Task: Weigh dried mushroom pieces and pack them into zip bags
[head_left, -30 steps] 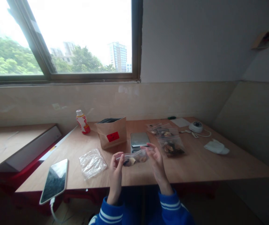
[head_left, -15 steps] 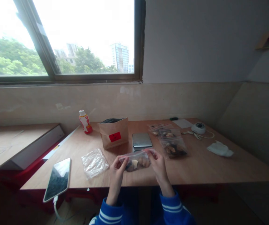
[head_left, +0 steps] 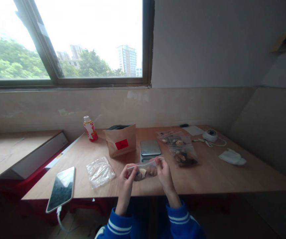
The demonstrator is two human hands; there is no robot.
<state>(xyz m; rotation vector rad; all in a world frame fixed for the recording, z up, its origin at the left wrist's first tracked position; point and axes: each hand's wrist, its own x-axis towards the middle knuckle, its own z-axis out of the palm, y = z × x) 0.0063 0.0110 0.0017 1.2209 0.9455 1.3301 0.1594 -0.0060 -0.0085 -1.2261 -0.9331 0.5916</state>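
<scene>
A small clear zip bag [head_left: 143, 172] with pale and dark dried pieces inside is stretched between my two hands above the table's front part. My left hand [head_left: 128, 176] pinches its upper left corner between thumb and fingers. At the upper right corner, my right hand [head_left: 163, 171] has the same kind of pinch. Just behind the bag lies a silver-topped scale [head_left: 150, 148], its front partly hidden. To its left stands an open brown paper pouch [head_left: 121, 142] with a red label. Several filled zip bags [head_left: 184, 154] lie to the right of the scale.
On the wooden table [head_left: 207, 179], a flat stack of clear plastic bags [head_left: 100, 171] and a cabled phone [head_left: 61, 189] lie left. A bottle [head_left: 90, 128] stands behind them. Rightward are a white dome camera [head_left: 209, 135], white paper [head_left: 194, 130] and a crumpled white item [head_left: 232, 156].
My right hand has shifted slightly left, and the zip bag's top edge now tilts up toward the right. Both hands keep their hold. The view has moved very slightly.
</scene>
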